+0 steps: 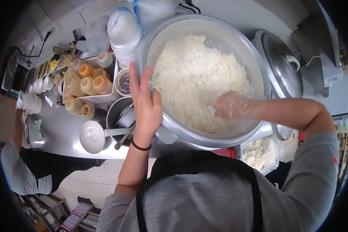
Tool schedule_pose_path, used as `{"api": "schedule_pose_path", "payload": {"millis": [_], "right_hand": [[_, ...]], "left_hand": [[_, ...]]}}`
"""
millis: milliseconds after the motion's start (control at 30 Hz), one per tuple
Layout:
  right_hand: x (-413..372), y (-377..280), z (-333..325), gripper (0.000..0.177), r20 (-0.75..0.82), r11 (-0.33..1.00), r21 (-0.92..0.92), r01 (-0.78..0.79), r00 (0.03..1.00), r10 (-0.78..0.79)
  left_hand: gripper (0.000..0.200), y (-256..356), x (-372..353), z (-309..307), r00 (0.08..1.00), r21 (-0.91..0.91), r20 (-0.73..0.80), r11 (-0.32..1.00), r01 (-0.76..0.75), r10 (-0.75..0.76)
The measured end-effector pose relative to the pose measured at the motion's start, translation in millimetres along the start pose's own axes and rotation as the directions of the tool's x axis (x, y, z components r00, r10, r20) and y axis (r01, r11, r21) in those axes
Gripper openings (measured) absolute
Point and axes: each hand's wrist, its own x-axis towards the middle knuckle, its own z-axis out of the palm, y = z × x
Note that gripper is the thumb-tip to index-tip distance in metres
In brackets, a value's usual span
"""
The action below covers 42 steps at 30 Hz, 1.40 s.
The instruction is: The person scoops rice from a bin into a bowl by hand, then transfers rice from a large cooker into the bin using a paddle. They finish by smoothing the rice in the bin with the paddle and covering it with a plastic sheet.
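Observation:
A big metal pot [261, 62] stands in front of me, holding a broad mound of white cooked rice [199, 73]. My left hand [146, 104] rests against the pot's left side, its fingers stretched out and spread. It wears a dark band at the wrist. Inside the pot, my right hand [231, 106] wears a clear plastic glove. Its fingers curl down at the rice on the right side, the tips partly hidden, with a small whitish patch at them that I cannot make out.
Left of the pot stand a saucepan [113, 116], a white ladle [92, 137] and a basket [104, 98] of sauce bottles. Stacked plastic containers [123, 34] are behind. A metal lid [280, 58] leans at right; a bag of rice [255, 154] sits below. Another person [17, 166] stands at left.

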Motion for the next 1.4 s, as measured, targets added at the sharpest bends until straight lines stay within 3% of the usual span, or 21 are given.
{"api": "schedule_pose_path", "payload": {"millis": [267,333,367,433,567,633,667,733,767,833,867,933,967,1033,1167,1233,1267,1333,1400], "right_hand": [[20,5,43,0.024,-0.021,0.936,0.324,-0.141,0.988,0.156],[36,-5,37,0.025,0.112,0.846,0.406,-0.347,0.937,0.33],[45,-6,35,0.025,0.106,0.848,0.405,-0.342,0.939,0.328],[59,-4,33,0.026,0.278,0.756,0.428,-0.496,0.868,0.413],[56,15,4,0.026,0.213,0.767,0.496,-0.406,0.914,0.346],[51,17,-42,0.032,0.26,0.683,0.458,-0.569,0.82,0.51],[59,32,-47,0.032,0.249,0.675,0.469,-0.569,0.819,0.517],[70,55,-56,0.04,0.367,0.923,0.265,-0.28,0.914,0.172],[67,55,-60,0.04,0.358,0.92,0.268,-0.286,0.916,0.18],[58,42,-83,0.036,0.327,0.762,0.389,-0.517,0.851,0.411],[52,42,-79,0.036,0.319,0.758,0.395,-0.519,0.851,0.417],[36,48,-64,0.034,-0.012,0.771,0.439,-0.461,0.855,0.519],[27,50,-56,0.034,-0.019,0.768,0.442,-0.464,0.851,0.525],[11,58,-38,0.034,-0.293,0.837,0.337,-0.431,0.797,0.528],[-17,83,-11,0.044,-0.163,0.737,0.374,-0.563,0.743,0.65],[-14,91,7,0.043,-0.056,0.646,0.318,-0.694,0.667,0.743],[-5,94,20,0.043,-0.057,0.644,0.32,-0.694,0.665,0.745],[17,90,36,0.043,-0.264,0.734,0.369,-0.57,0.692,0.672],[37,86,23,0.043,-0.191,0.732,0.371,-0.572,0.724,0.662]], "left_hand": [[0.057,3,2,-1,1.0,0.021,0.001,1.0,0.009,-0.009],[0.058,4,2,-2,1.0,0.009,0.011,1.0,0.01,-0.01],[0.058,4,2,-1,1.0,0.013,0.009,1.0,0.006,-0.006],[0.059,4,2,-1,0.999,-0.01,0.007,0.999,0.036,-0.036],[0.059,4,1,-1,0.999,-0.054,-0.013,0.998,0.043,-0.044],[0.06,2,0,-1,0.999,-0.063,-0.023,0.997,0.039,-0.04],[0.06,1,1,0,1.0,-0.06,-0.014,0.998,0.024,-0.025],[0.061,0,0,1,0.998,-0.066,-0.028,0.996,0.06,-0.062],[0.061,0,0,1,0.999,-0.067,-0.022,0.997,0.049,-0.05],[0.06,0,0,0,0.998,-0.058,-0.021,0.997,0.052,-0.053],[0.06,0,0,0,0.999,-0.057,-0.016,0.998,0.041,-0.042],[0.061,-2,0,1,0.997,-0.072,-0.031,0.995,0.07,-0.072],[0.061,-1,0,1,0.998,-0.073,-0.027,0.996,0.061,-0.063],[0.061,-1,-1,1,0.998,-0.077,-0.017,0.995,0.064,-0.066],[0.061,0,0,1,0.998,-0.092,0.002,0.994,0.065,-0.065],[0.06,1,1,0,0.999,-0.07,0.012,0.996,0.05,-0.049],[0.06,1,1,1,0.999,-0.07,0.013,0.996,0.047,-0.047],[0.06,0,1,1,0.999,-0.076,0.012,0.996,0.05,-0.049],[0.061,0,1,1,0.999,-0.075,0.013,0.996,0.049,-0.048]]}}
